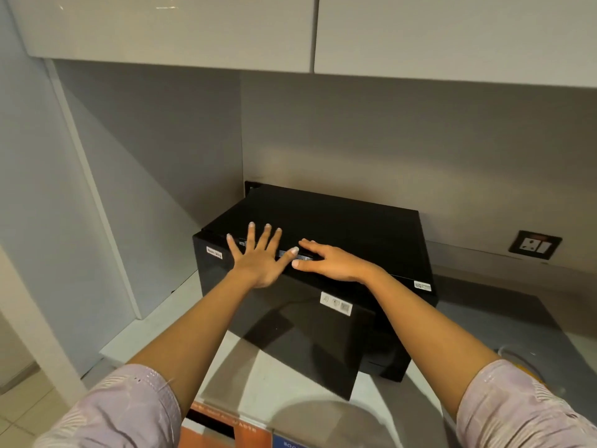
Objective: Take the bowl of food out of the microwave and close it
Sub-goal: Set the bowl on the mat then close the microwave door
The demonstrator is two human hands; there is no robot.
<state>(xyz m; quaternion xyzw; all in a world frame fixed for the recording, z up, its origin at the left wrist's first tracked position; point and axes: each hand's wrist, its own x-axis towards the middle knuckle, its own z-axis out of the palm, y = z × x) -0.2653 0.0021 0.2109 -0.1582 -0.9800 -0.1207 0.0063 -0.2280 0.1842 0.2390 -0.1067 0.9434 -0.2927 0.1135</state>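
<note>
**Hands on the microwave door, bowl off to the right**

The black microwave [323,270] sits on the grey counter [484,321], pushed into the far corner by the wall. Its dark door [307,334] looks pressed flat against the front, so you seem to be shutting it, or have just shut it. I cannot tell if it has clicked all the way.

At the near right edge, partly hidden behind your sleeve, there is a rounded rim with something yellow in it. That may be the bowl of food [523,367], already out and resting on the counter. Too little of it shows to be sure.

So most of the job looks done. What is left is to make sure the door is fully closed and then take your hands away.

Your left hand [258,257] lies flat on the top front edge of the microwave, fingers spread wide apart. It holds nothing. Your right hand [329,260] rests just beside it, a bit to the right, fingers straight and close together, pressing on the same edge. It holds nothing either. The tips of the two hands nearly touch.
</note>
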